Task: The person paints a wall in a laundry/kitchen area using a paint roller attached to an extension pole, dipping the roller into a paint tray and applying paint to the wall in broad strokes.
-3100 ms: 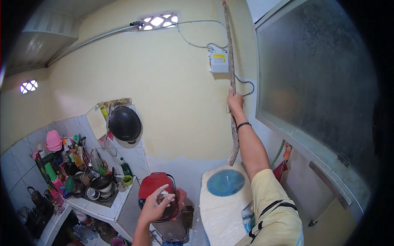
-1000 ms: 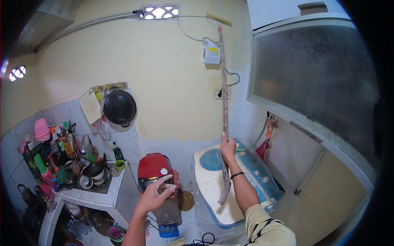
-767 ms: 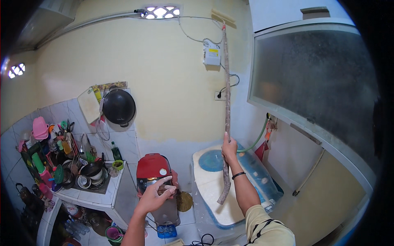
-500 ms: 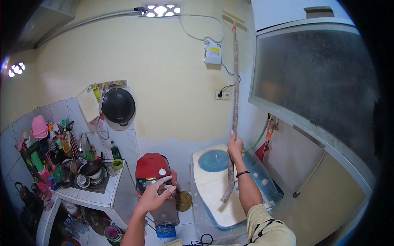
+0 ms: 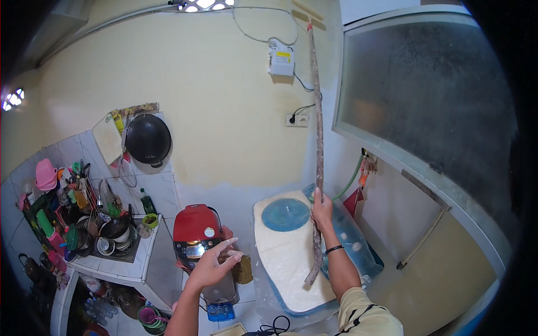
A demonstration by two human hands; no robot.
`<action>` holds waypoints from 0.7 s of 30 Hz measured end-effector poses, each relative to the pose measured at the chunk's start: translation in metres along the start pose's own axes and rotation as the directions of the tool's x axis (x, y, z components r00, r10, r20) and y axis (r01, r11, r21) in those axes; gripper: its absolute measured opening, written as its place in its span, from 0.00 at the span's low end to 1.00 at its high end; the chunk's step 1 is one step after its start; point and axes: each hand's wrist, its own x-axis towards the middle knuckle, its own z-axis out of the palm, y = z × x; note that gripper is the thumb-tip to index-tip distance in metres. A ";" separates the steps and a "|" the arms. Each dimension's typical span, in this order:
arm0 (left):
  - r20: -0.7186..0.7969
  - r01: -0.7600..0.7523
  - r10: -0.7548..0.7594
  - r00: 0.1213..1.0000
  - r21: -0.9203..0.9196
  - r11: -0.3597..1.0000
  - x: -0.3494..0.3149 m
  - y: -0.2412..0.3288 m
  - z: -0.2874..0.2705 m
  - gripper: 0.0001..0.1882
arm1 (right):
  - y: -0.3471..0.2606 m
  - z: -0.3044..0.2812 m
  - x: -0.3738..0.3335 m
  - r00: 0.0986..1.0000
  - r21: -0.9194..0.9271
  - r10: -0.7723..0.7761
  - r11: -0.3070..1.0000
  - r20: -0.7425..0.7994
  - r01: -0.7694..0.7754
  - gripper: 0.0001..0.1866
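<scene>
My right hand [image 5: 321, 211] is wrapped round the lower part of a long, rough, speckled pole [image 5: 318, 123]. The pole stands nearly upright in front of me, its lower end hanging over a cream sheet [image 5: 288, 266]. At its top, past a red band, a cream paint roller [image 5: 308, 10] lies close to the wall high up; contact cannot be made out. My left hand [image 5: 214, 263] holds nothing; its fingers are apart, with whitish smears on the tips. It hovers in front of a red rice cooker [image 5: 196, 218].
A white wall box [image 5: 281, 60] with cables and a socket [image 5: 297, 120] sit left of the pole. To the right is a framed glass panel [image 5: 426, 95]. A cluttered dish counter [image 5: 120, 267] and a hanging black wok [image 5: 148, 140] are at left. Black cable [image 5: 274, 325] lies below.
The whole view has shifted, so the wall and its fittings sit higher and further left. Both hands keep their poses, and the right hand still grips the pole. The roller stays near the same wall spot.
</scene>
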 end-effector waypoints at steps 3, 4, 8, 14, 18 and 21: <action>-0.007 -0.022 0.022 1.000 0.054 0.998 0.004 -0.001 0.005 0.28 | -0.011 -0.006 -0.018 0.996 0.070 0.057 0.996 0.075 -0.062 0.22; 0.001 -0.020 0.020 1.000 0.046 0.999 0.004 0.000 0.006 0.28 | -0.012 -0.009 -0.023 0.994 0.095 0.061 0.993 0.095 -0.070 0.22; 0.018 -0.035 0.034 0.999 0.038 0.999 0.001 0.008 0.011 0.27 | 0.000 -0.020 -0.035 0.995 0.055 -0.013 0.998 0.101 0.007 0.19; -0.044 -0.081 0.084 0.995 0.069 0.994 -0.004 0.035 0.013 0.26 | 0.015 -0.041 -0.075 0.960 -0.092 -0.274 0.956 0.051 0.278 0.15; -0.078 -0.194 0.213 0.974 0.196 0.961 0.002 0.059 0.009 0.24 | -0.004 -0.049 -0.128 0.983 0.079 0.035 0.996 0.181 -0.050 0.15; -0.109 -0.243 0.266 0.958 0.188 0.952 0.012 0.081 0.002 0.25 | -0.012 -0.036 -0.160 0.962 0.147 0.077 0.982 0.262 -0.118 0.14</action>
